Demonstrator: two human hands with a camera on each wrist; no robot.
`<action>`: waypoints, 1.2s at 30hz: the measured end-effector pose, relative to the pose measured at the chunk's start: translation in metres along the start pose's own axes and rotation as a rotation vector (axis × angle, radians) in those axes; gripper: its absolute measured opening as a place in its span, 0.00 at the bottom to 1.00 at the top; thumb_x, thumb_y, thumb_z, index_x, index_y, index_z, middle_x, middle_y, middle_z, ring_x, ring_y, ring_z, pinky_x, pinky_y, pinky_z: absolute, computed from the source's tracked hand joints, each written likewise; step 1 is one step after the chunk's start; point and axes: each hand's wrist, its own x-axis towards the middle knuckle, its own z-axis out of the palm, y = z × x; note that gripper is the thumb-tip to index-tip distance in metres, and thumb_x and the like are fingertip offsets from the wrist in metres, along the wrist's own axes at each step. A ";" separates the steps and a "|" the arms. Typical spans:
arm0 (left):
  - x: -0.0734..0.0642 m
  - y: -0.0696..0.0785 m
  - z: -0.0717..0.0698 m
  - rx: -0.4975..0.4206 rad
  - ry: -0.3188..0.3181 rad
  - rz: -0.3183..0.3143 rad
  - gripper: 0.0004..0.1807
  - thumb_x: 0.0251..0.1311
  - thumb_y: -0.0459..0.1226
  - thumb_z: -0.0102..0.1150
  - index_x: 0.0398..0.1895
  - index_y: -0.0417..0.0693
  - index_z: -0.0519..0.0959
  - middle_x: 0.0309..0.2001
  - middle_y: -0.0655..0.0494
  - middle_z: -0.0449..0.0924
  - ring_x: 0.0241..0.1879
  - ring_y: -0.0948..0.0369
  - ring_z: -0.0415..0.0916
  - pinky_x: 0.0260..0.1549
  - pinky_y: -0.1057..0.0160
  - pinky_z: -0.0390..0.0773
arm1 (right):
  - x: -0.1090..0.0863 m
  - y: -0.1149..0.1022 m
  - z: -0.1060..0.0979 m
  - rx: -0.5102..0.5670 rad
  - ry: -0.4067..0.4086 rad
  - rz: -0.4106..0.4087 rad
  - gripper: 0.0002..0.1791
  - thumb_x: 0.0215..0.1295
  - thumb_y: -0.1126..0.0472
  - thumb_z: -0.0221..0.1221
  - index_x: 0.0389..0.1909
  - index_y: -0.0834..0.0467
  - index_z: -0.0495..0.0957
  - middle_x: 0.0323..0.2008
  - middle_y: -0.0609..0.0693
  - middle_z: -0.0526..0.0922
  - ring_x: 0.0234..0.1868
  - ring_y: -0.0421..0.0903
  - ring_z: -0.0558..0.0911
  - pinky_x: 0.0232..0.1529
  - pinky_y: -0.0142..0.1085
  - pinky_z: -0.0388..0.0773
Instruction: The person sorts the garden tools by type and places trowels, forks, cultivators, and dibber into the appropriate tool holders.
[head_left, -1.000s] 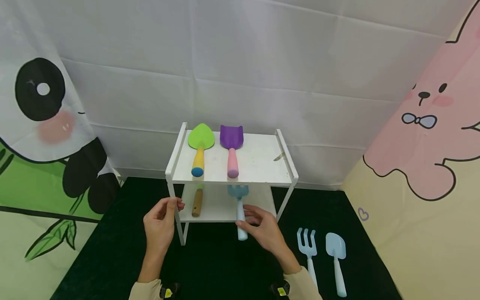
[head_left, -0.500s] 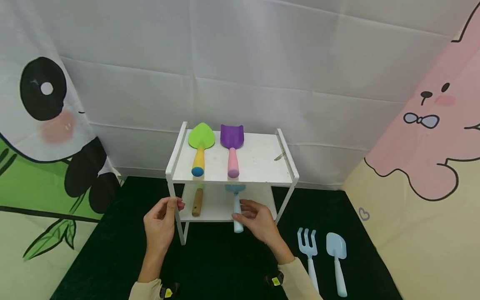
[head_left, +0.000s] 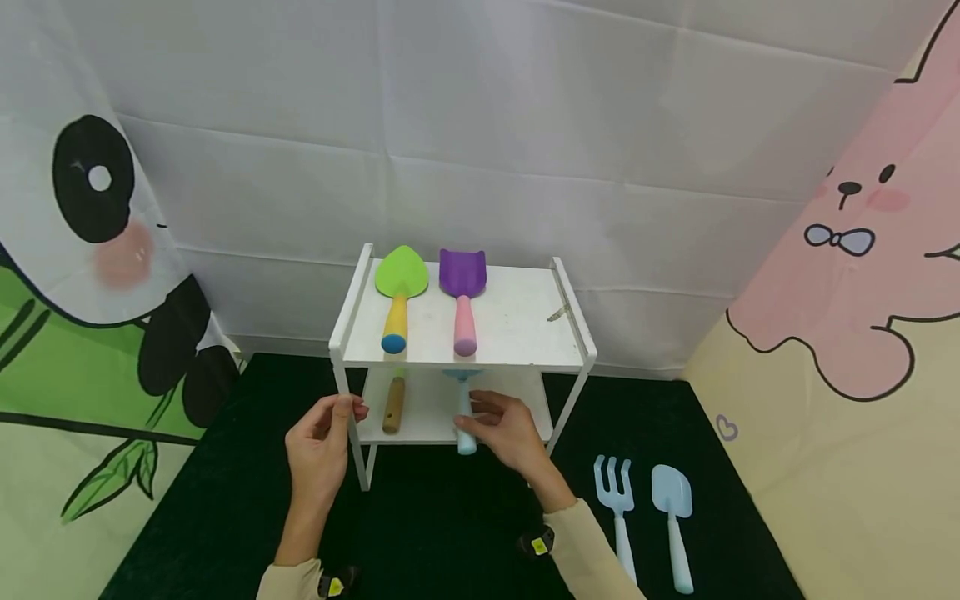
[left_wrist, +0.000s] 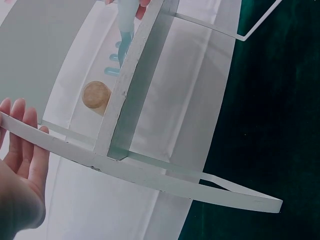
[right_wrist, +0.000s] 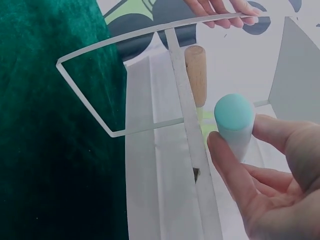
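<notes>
My right hand (head_left: 506,433) pinches the light-blue handle of a small hand rake (head_left: 465,412) between thumb and fingers. The rake's head reaches in over the lower shelf, partly hidden under the top board in the head view; its prongs show in the left wrist view (left_wrist: 114,57). In the right wrist view the rounded handle end (right_wrist: 234,112) points at the camera. My left hand (head_left: 318,454) grips the left front leg of a white two-tier shelf rack (head_left: 517,329). Left of the rake, a wooden-handled tool (head_left: 394,404) lies on the lower shelf, its green head mostly hidden.
On the top board lie a green trowel (head_left: 401,275) with a yellow handle and a purple shovel (head_left: 462,275) with a pink handle. A light-blue fork (head_left: 617,500) and a light-blue spade (head_left: 672,496) lie on the dark green cloth (head_left: 450,542) at the right.
My right hand has moved the rake leftward and deeper into the lower shelf, so more of its head is hidden beneath the top board. The left hand stays on the leg.
</notes>
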 end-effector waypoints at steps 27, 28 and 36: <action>0.000 0.000 0.000 0.004 0.002 -0.001 0.11 0.77 0.31 0.52 0.41 0.34 0.84 0.35 0.55 0.87 0.36 0.67 0.84 0.47 0.75 0.79 | 0.017 -0.008 0.003 -0.051 -0.014 0.071 0.28 0.68 0.52 0.68 0.61 0.67 0.78 0.58 0.62 0.82 0.55 0.58 0.84 0.49 0.44 0.85; 0.000 0.000 0.000 0.005 0.003 -0.001 0.11 0.77 0.31 0.52 0.41 0.34 0.84 0.35 0.56 0.87 0.36 0.67 0.84 0.47 0.75 0.79 | 0.018 -0.008 0.003 -0.057 -0.013 0.069 0.28 0.68 0.52 0.68 0.61 0.67 0.78 0.58 0.62 0.82 0.55 0.58 0.84 0.48 0.44 0.86; 0.000 -0.001 0.001 0.003 -0.003 -0.023 0.11 0.77 0.32 0.52 0.42 0.34 0.84 0.37 0.49 0.87 0.37 0.67 0.84 0.47 0.75 0.79 | 0.020 -0.009 0.006 -0.064 0.006 0.059 0.27 0.69 0.54 0.67 0.60 0.69 0.78 0.56 0.64 0.82 0.52 0.59 0.86 0.41 0.41 0.87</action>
